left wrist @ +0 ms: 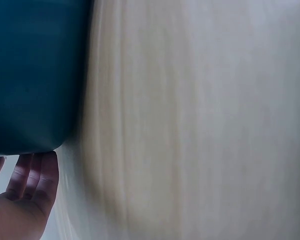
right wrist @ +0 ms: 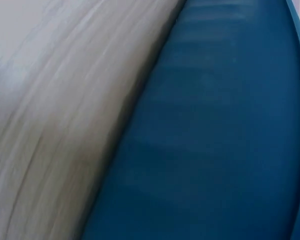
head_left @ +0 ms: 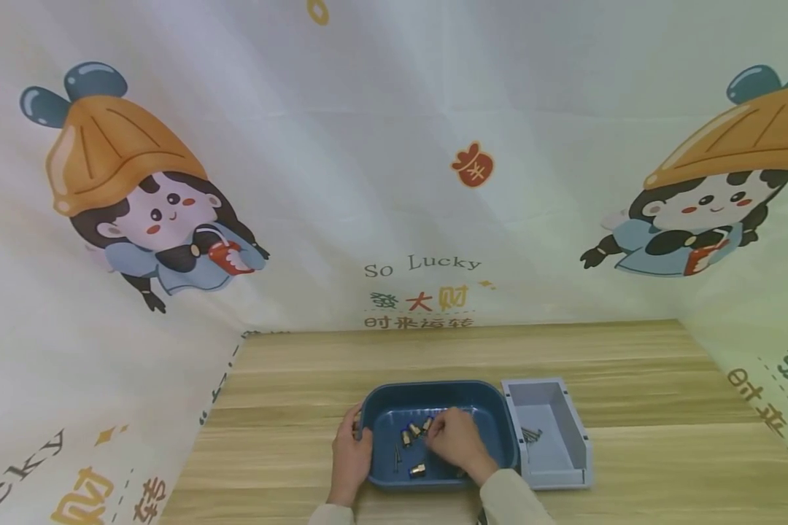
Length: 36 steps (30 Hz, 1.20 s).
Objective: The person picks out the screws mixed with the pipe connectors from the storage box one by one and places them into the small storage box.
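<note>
A deep blue plastic tray [head_left: 440, 480] holds several brass fittings [head_left: 417, 470] with blue ends, and thin screws [head_left: 397, 458] lie among them. My left hand [head_left: 351, 456] grips the tray's left rim, thumb at the edge and fingers outside. In the left wrist view, the left hand's fingers [left wrist: 40, 175] touch the tray's outer wall [left wrist: 35, 75]. Over the tray's right half reaches my right hand [head_left: 458, 440], its fingers bent down close to the fittings; I cannot tell whether it pinches one. The right wrist view shows the tray's outer side [right wrist: 205, 125], with that hand out of sight.
Against the tray's right side stands a grey bin [head_left: 554, 477] with several screws [head_left: 530, 435] at its left. Both rest on a wood-grain table [head_left: 276, 408]. A printed cloth [head_left: 315, 182] hangs behind and on both sides.
</note>
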Motion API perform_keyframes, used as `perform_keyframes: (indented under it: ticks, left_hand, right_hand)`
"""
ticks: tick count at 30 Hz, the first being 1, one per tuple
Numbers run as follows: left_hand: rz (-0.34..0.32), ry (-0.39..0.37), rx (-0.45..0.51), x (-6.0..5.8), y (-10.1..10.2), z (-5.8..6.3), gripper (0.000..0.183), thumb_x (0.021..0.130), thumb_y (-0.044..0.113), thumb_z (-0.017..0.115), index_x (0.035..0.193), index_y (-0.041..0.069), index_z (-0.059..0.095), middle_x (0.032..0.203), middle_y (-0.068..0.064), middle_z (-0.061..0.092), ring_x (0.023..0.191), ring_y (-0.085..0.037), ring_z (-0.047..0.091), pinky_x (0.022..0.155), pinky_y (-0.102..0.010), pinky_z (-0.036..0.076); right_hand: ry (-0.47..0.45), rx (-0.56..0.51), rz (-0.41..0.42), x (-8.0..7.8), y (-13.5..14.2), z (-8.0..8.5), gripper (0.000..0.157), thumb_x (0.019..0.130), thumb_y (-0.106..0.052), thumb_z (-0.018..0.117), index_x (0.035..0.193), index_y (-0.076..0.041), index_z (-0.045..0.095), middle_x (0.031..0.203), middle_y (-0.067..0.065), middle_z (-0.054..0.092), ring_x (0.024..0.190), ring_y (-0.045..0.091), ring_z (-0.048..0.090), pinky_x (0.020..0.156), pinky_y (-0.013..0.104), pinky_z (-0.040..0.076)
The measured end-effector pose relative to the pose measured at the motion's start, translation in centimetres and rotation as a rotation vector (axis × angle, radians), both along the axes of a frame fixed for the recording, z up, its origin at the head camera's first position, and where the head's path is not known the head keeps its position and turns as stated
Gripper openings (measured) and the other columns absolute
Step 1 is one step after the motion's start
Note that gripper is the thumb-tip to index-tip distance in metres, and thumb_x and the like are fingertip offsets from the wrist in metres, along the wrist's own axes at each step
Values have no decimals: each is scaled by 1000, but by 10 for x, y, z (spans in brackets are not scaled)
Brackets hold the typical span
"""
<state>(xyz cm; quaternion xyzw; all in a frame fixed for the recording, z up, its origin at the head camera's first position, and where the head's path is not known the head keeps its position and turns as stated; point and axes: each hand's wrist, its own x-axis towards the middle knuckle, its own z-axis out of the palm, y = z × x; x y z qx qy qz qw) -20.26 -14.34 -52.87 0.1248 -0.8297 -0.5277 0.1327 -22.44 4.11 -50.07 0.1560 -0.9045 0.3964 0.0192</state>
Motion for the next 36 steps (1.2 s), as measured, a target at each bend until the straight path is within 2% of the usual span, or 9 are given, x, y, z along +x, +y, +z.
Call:
perform_keyframes:
  ticks: [24,36]
  left_hand:
    - [-8,-25,-15,0,0,-2,43,82,1,49,125,7,48,92,-13,56,78,-19,52,63,-30,44]
    - [-13,-18,-10,0,-1,0,44,82,1,48,125,6,48,92,-14,56,76,-19,52,61,-29,44]
  right_hand:
    - [-49,30,-81,1,27,10,9,65,-7,63,58,-12,59,55,-4,55,46,7,46,45,22,39]
    - [75,12,-100,-6,40,14,8,66,-8,65,60,-11,60,52,-6,51,46,5,43,45,20,37]
